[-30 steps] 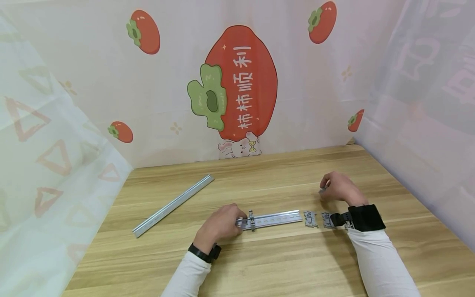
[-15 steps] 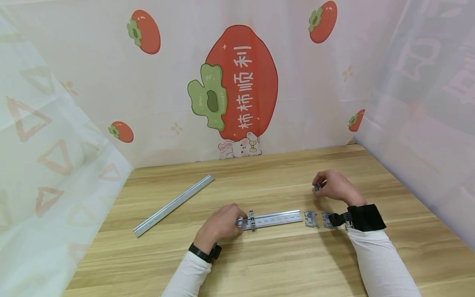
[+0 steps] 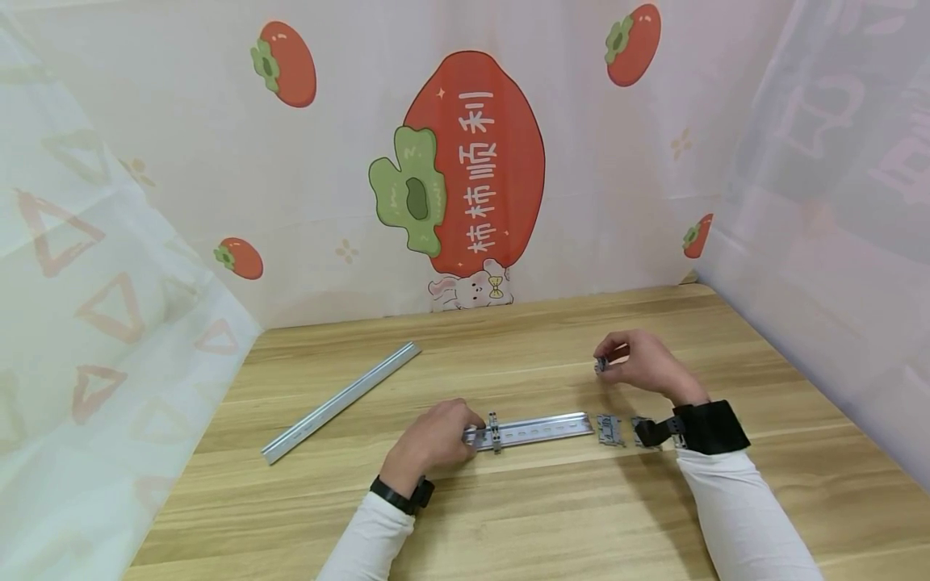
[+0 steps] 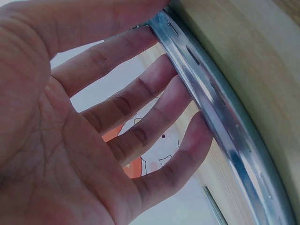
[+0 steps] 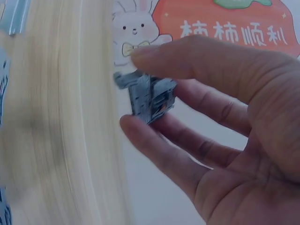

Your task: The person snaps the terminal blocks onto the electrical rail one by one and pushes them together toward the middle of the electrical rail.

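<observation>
My left hand [image 3: 438,436] grips the left end of a slotted metal DIN rail [image 3: 548,429] lying on the table. In the left wrist view, the fingertips touch one long edge of the rail [image 4: 220,108]. A grey terminal block [image 3: 495,433] sits across this rail, just right of the hand. My right hand [image 3: 643,363] is raised above the table, beyond the rail's right end. It pinches another grey terminal block [image 5: 149,96] between thumb and fingers.
A second DIN rail [image 3: 341,402] lies slantwise at the left. Right of the gripped rail lie a loose terminal block [image 3: 609,430] and more blocks, partly hidden by the right wrist camera [image 3: 657,432]. A printed cloth [image 3: 334,161] hangs behind the wooden table [image 3: 523,516].
My right hand has moved left with the terminal block, which now shows more clearly at the fingertips. My left hand keeps its place on the rail.
</observation>
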Demonstrator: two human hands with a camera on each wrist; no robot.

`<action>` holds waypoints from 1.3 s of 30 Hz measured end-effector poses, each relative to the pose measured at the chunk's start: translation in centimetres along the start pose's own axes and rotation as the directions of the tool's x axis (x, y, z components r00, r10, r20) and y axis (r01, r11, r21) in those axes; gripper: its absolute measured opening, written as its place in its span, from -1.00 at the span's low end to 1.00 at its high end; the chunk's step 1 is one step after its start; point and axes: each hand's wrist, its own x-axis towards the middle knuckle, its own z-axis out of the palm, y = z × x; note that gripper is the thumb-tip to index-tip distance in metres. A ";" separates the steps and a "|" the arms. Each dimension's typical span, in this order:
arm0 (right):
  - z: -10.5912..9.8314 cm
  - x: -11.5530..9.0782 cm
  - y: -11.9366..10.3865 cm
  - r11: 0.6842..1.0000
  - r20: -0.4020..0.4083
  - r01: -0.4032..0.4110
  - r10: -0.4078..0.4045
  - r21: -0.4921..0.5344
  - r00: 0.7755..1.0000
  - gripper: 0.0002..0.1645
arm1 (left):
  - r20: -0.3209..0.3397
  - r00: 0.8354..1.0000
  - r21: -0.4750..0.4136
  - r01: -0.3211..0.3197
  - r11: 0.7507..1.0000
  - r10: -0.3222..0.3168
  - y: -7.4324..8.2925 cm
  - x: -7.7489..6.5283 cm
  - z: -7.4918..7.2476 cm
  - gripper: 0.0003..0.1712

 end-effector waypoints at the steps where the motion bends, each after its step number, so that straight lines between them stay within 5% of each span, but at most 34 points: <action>1: 0.1 0.0 -0.1 1.000 0.002 0.009 -0.009 0.017 1.000 -0.65 | 0.000 1.000 0.001 0.001 1.000 -0.001 0.0 0.0 0.0 -0.62; 14: 1.8 0.6 -1.3 0.967 0.039 0.089 -0.101 0.240 0.994 -0.61 | -0.002 1.000 0.004 0.000 1.000 0.000 -0.2 0.0 0.3 -0.62; 39: 7.4 1.4 -4.4 0.904 0.109 0.161 -0.221 0.395 0.969 -0.60 | -0.008 1.000 0.010 -0.013 1.000 0.013 -0.3 0.3 0.1 -0.65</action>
